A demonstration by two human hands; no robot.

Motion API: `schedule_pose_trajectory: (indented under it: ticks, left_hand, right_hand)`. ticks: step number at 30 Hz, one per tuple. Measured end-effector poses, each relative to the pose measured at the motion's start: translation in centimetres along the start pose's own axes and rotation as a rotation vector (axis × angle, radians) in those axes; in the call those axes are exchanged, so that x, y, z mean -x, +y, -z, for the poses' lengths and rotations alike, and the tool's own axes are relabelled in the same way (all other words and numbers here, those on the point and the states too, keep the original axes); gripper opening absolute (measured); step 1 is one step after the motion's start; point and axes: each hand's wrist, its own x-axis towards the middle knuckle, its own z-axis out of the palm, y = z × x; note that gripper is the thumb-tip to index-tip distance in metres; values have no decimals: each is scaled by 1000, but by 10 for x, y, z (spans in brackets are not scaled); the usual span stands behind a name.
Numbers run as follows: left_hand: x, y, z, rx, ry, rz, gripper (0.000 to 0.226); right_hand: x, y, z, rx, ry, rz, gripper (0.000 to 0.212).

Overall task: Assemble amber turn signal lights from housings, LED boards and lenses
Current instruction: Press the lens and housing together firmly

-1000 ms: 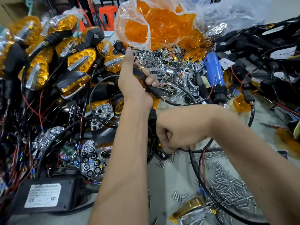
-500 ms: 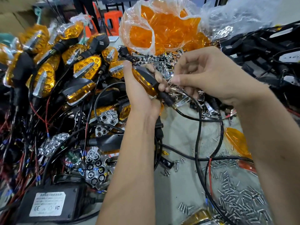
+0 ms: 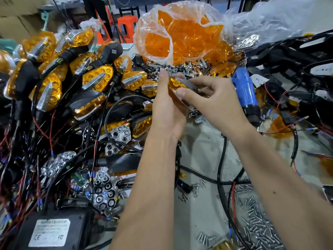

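I see both hands gripping one amber turn signal light (image 3: 177, 85): left hand (image 3: 166, 107) cradles it, right hand (image 3: 214, 101) pinches it, long axis running upper-left to lower-right.

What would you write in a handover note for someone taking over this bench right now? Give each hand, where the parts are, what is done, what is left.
Left hand grips the turn signal in progress, amber lens facing up.
Right hand pinches the same unit; its thumb lies on the lens.
Finished lights are heaped on the left; spare lenses sit in the plastic bag; loose screws lie front right, blue screwdriver right of the hands.
Left: whether this unit is screwed shut cannot be seen; reflectors and wired housings wait.
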Motion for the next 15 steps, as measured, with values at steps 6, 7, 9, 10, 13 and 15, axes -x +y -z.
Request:
schedule_pose_trajectory:
  ticks: [6,7,9,10,13,15]
  left_hand:
    - [-5,-1,13,-315,-77,-164,41]
    - [-5,0,16,-335,-81,-186,34]
    - [-6,0,20,-276,-83,-188,27]
    - [-6,1,21,-247,-84,-176,26]
    - [-9,2,25,-232,-69,-132,20]
    - [-9,4,26,-221,-66,-104,16]
  right_hand:
    - [3,1,4,85,36,93,27]
    - [3,2,4,101,65,117,26]
    - [4,5,4,113,113,150,23]
    - [3,7,4,124,127,165,22]
    - [3,9,1,246,130,236,31]
    - [4,9,-1,302,139,277,35]
